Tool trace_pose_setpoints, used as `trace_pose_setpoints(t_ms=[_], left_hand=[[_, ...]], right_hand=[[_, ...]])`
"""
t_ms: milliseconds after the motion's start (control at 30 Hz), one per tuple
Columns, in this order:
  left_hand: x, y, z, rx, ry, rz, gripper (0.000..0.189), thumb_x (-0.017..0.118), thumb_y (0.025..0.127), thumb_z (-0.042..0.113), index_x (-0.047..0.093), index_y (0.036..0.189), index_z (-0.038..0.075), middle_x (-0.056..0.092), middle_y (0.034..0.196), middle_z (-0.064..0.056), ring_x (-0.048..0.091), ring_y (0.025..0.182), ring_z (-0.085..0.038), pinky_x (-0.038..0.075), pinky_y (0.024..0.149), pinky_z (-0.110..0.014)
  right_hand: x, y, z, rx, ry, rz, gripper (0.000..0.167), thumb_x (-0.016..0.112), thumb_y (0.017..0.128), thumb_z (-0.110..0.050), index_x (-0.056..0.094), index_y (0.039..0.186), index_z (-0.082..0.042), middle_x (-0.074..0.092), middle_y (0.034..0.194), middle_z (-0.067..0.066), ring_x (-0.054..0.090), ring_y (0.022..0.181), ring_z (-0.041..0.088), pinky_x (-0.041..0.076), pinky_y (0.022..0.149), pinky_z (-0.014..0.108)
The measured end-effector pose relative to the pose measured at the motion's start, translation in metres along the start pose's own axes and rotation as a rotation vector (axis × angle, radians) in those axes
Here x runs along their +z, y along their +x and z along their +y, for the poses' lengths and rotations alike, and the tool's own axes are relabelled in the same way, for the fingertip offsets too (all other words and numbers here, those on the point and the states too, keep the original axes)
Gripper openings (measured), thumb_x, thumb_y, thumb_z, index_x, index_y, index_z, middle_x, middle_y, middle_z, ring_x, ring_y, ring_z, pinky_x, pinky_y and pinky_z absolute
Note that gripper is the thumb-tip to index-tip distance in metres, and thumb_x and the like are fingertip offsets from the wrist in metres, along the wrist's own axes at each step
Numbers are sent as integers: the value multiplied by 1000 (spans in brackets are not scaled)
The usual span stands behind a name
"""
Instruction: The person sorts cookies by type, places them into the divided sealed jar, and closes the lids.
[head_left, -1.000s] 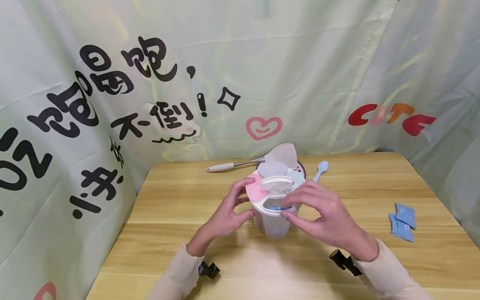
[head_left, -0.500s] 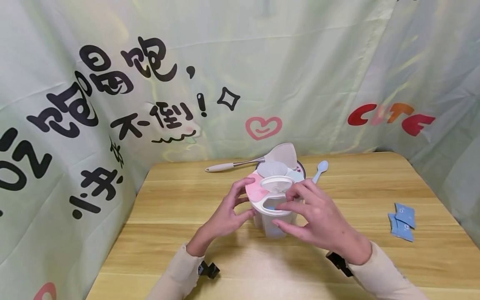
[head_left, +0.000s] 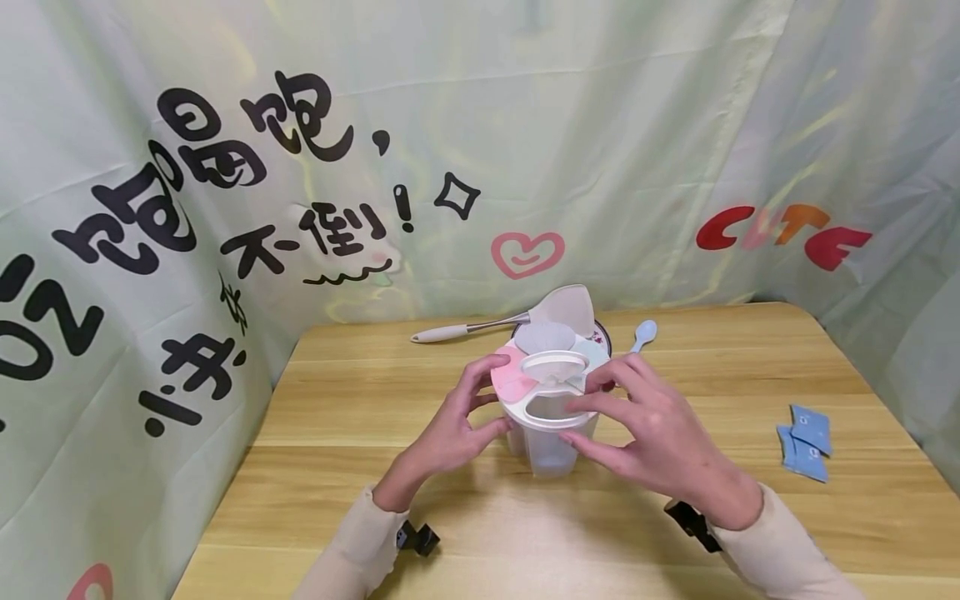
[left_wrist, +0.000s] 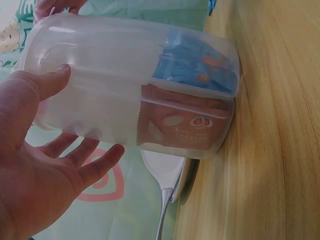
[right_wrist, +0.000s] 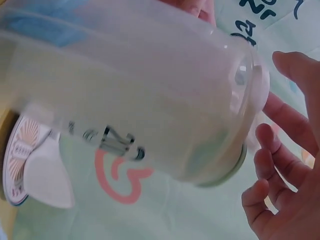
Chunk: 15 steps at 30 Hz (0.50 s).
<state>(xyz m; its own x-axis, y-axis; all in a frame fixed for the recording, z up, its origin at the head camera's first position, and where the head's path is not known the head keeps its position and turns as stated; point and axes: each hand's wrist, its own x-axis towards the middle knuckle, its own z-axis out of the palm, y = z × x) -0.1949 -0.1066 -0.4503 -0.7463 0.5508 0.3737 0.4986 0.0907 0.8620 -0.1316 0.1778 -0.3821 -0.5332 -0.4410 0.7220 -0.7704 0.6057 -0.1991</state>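
A clear plastic storage canister (head_left: 551, 454) stands upright on the table, its lid divided into coloured flaps. The front flap (head_left: 553, 369) is raised over an oval opening. My left hand (head_left: 452, 427) holds the canister near its top, thumb on the near side and fingers spread round the far side. My right hand (head_left: 656, 437) is at the right of the opening, fingers loosely bent and holding nothing. Through the wall in the left wrist view, blue packets (left_wrist: 195, 62) and a brown packet (left_wrist: 185, 120) lie at the bottom in separate compartments.
Several blue packets (head_left: 806, 444) lie on the right of the wooden table (head_left: 360, 417). A pale spatula (head_left: 442, 335) rests at the back, its head on a patterned round item (head_left: 602, 337) behind the canister. A light blue spoon (head_left: 645, 333) lies right of it.
A blue packet in the opening by my right fingers has dropped out of sight into the canister. My right hand dipped left over the opening, then drew back right. My left hand stayed put.
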Motion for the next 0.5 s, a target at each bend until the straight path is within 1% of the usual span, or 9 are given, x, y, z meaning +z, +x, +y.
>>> trace_pose_setpoints(t_ms=[133,267,367,500], left_hand=[[0,0,0,-4,-3,1,81,79,94,-7,37,161,14,42,171,-9,55,149,-37,58,118,-48],[0,0,0,-12,-1,3,81,79,95,-6,37,161,15,42,172,-8,54,150,-36,57,118,-48],[0,-1,0,-11,-1,3,81,78,95,-7,36,161,15,42,172,-8,54,150,-36,57,119,-47],[0,0,0,-10,-1,3,82,78,95,-7,36,161,15,41,172,-8,54,150,-36,57,119,-47]], right_hand=[[-8,-6,4,37,5,-1,52,59,105,-62,84,99,-16,69,102,-1,58,96,15,51,77,22],[-15,-14,10,60,-4,8,51,61,105,-60,84,100,-16,72,100,-2,64,93,14,55,78,20],[-20,-21,15,71,-24,22,50,60,106,-59,84,101,-15,73,100,-3,67,91,13,57,81,17],[-27,-30,24,96,-72,49,53,57,107,-62,84,99,-16,73,98,-5,69,89,12,58,80,15]])
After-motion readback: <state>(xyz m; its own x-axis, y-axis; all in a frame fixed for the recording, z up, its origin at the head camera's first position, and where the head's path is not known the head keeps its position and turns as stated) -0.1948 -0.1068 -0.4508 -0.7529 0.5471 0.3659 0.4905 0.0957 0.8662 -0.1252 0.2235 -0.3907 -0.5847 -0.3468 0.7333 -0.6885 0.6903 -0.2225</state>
